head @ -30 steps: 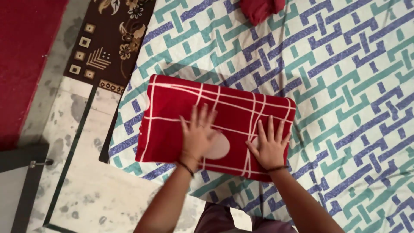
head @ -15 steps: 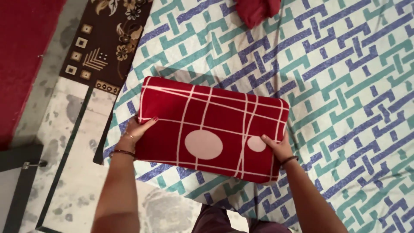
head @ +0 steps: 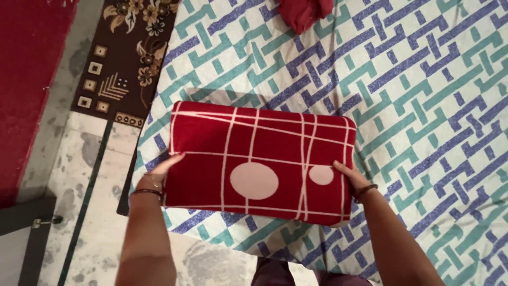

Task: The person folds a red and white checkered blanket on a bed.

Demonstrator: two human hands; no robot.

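Note:
A folded red blanket [head: 259,159] with white lines and two pale ovals lies near the edge of a bed covered in a blue, teal and white patterned sheet [head: 423,95]. My left hand [head: 161,172] grips the blanket's left end, fingers tucked at its side. My right hand [head: 349,177] holds the right end, thumb on top. Both wrists wear dark bangles. The blanket looks slightly raised off the sheet, casting a shadow behind it.
A crumpled red cloth [head: 304,11] lies at the far edge of the sheet. On the marble floor to the left lies a brown patterned mat [head: 119,58], with a red carpet [head: 26,79] beyond it. A dark door edge [head: 32,228] sits lower left.
My hands left the top of the blanket, where they were pressing flat, and went to its two ends. The blanket now sits gripped between them, a little lifted.

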